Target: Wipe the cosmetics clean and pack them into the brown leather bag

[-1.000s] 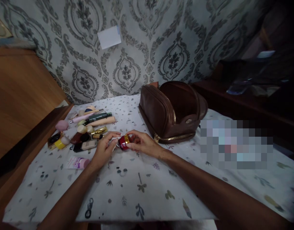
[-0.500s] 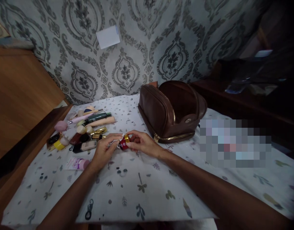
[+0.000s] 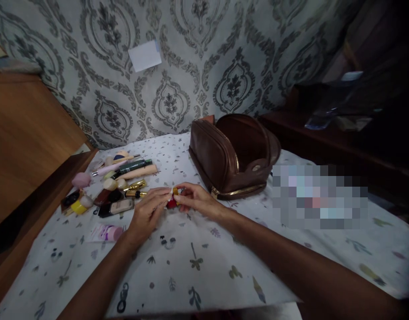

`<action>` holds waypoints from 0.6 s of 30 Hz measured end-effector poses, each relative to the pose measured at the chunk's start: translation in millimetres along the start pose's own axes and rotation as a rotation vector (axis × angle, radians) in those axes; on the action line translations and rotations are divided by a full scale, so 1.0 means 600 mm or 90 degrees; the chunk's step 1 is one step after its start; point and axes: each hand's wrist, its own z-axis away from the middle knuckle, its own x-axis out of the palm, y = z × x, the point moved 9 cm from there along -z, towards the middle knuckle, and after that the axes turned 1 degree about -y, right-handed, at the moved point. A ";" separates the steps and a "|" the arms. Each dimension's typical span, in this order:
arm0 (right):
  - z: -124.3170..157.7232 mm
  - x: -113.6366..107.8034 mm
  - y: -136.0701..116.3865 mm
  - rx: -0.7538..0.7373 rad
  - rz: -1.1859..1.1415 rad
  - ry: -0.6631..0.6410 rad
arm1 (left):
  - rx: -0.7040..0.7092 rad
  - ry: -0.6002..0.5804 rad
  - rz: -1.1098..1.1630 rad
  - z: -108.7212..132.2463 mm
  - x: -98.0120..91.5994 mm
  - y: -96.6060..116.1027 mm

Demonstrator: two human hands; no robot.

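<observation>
A small red jar with a gold lid (image 3: 172, 203) is between my two hands, just above the patterned cloth. My right hand (image 3: 196, 198) grips it at the gold lid between thumb and fingers. A bit of white tissue (image 3: 171, 191) shows under the fingertips of my left hand (image 3: 150, 208), which is closed and pressed against the jar's red side. Most of the tissue and part of the jar are hidden by the fingers. Left of my left hand lie a foundation bottle (image 3: 121, 206), gold tubes (image 3: 136, 185) and a pink-and-white squeeze tube (image 3: 106, 233).
A brown cosmetic bag (image 3: 220, 155) stands unzipped behind my right hand. Several cosmetics, including a dark green tube (image 3: 133, 166) and a pink sponge (image 3: 81, 179), lie at the left. A blurred-out patch (image 3: 319, 198) covers something at the right. Wooden furniture (image 3: 31, 142) borders the left.
My left fingers have slid further over the jar, covering more of its red side. The right hand keeps its hold on the lid. The whole view has shifted slightly.
</observation>
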 end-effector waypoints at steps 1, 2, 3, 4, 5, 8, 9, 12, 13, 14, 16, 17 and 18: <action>0.000 0.000 0.000 0.003 -0.004 0.003 | 0.020 0.000 -0.012 -0.001 0.000 0.007; 0.000 -0.001 0.000 0.005 -0.008 0.007 | 0.037 -0.001 -0.025 -0.002 0.001 0.012; 0.001 -0.001 0.000 0.005 -0.014 0.011 | 0.052 -0.002 -0.036 -0.003 0.002 0.017; 0.000 -0.001 0.000 0.004 -0.023 0.017 | 0.066 -0.006 -0.047 -0.003 0.003 0.020; 0.000 -0.001 0.000 0.003 -0.035 0.022 | 0.077 -0.009 -0.057 -0.002 0.005 0.023; 0.000 0.000 0.004 0.008 -0.098 0.033 | 0.109 -0.016 -0.090 0.001 0.008 0.031; 0.001 0.001 0.006 0.014 -0.125 0.036 | 0.121 -0.020 -0.106 0.002 0.009 0.034; 0.003 0.003 0.008 0.029 -0.203 0.044 | 0.165 -0.041 -0.157 0.006 0.014 0.045; 0.004 0.004 0.007 0.030 -0.222 0.044 | 0.176 -0.051 -0.171 0.007 0.016 0.047; 0.004 0.005 0.006 0.032 -0.238 0.043 | 0.186 -0.059 -0.182 0.008 0.018 0.050; 0.005 0.009 0.003 0.041 -0.269 0.036 | 0.200 -0.073 -0.203 0.009 0.020 0.054; 0.006 0.010 0.003 0.050 -0.288 0.034 | 0.205 -0.079 -0.213 0.010 0.022 0.057; 0.006 0.012 0.002 0.061 -0.313 0.035 | 0.212 -0.084 -0.224 0.010 0.023 0.059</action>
